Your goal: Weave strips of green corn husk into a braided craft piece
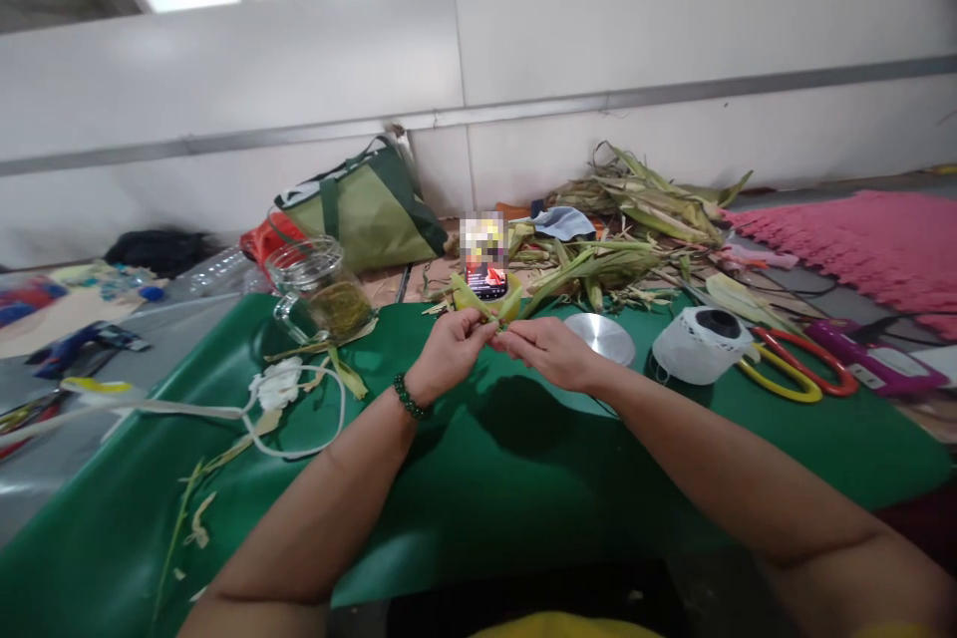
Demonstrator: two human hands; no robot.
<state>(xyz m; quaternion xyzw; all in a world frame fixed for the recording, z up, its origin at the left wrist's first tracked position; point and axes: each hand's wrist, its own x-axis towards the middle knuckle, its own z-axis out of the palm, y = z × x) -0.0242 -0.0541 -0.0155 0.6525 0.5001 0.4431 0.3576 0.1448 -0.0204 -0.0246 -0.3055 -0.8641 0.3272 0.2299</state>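
Note:
My left hand and my right hand meet above the green mat, fingers pinched together. Between the fingertips both hold a yellow-green strip of corn husk that loops upward in front of a phone standing behind it. A dark bead bracelet circles my left wrist.
A pile of corn husks lies at the back. A glass mug, a green bag, a round metal lid, a white tape roll, yellow and red scissors, a pink knitted cloth and white cord with a flower surround the mat.

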